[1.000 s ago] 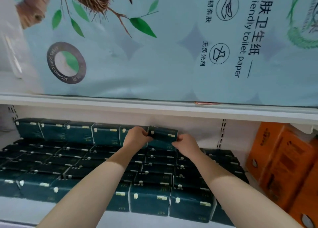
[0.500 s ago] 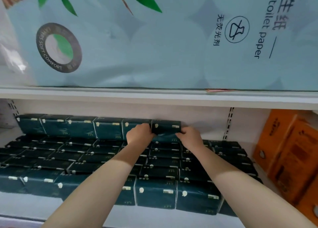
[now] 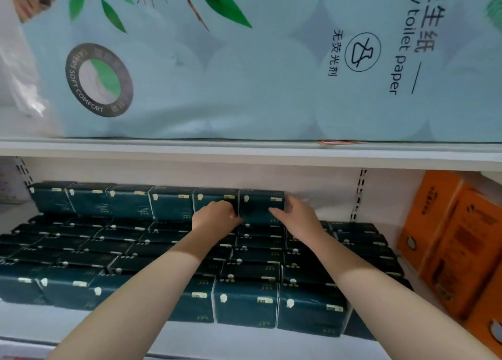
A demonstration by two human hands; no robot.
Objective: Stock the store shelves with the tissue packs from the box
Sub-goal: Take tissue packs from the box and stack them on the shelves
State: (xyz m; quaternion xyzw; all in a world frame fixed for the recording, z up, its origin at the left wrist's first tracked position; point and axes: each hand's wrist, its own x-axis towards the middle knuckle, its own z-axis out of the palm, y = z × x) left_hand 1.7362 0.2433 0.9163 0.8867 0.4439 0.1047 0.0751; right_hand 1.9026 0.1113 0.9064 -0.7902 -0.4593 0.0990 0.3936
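Grip of left hand [image 3: 215, 219], right hand [image 3: 300, 218] on tissue pack [image 3: 261, 202], orange packs [image 3: 448, 240] right

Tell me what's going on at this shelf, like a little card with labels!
place: store shelf
being placed: dark green tissue pack, at the right end of the back row
left hand: grips the pack's left edge
right hand: holds the pack's right side, thumb across its front
already stocked: matching green packs in rows across the shelf
to the right: orange packs
shelf above: big toilet paper pack
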